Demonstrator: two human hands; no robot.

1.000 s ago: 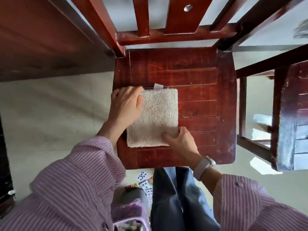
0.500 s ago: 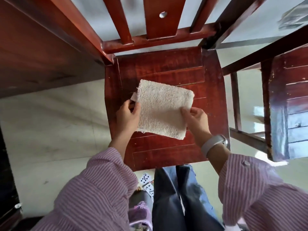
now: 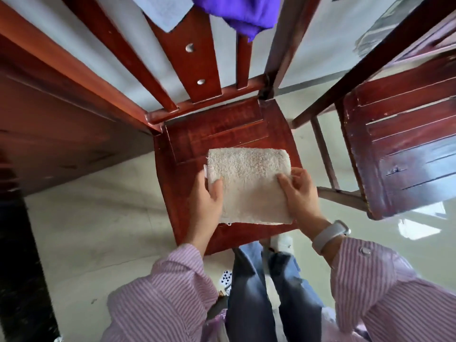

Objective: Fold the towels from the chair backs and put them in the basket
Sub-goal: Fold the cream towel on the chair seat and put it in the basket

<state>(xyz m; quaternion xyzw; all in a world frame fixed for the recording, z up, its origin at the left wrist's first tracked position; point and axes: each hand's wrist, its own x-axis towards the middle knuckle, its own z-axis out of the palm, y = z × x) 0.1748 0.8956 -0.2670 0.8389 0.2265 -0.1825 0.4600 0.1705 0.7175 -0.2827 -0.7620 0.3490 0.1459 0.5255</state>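
Left hand: your left hand [image 3: 209,196] pinches the folded beige towel [image 3: 249,186] at its left edge, thumb on top.
Right hand: your right hand [image 3: 299,193] grips the towel's right edge, thumb on top, fingers curled under.
Towel: between your two grips, over the red wooden chair seat [image 3: 222,129].
Beyond the grips: a purple cloth [image 3: 237,13] and a pale blue cloth [image 3: 162,9] hang on the chair back [image 3: 197,62].

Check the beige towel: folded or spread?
Folded: the beige towel is a compact thick rectangle, held at its sides by left hand and right hand.
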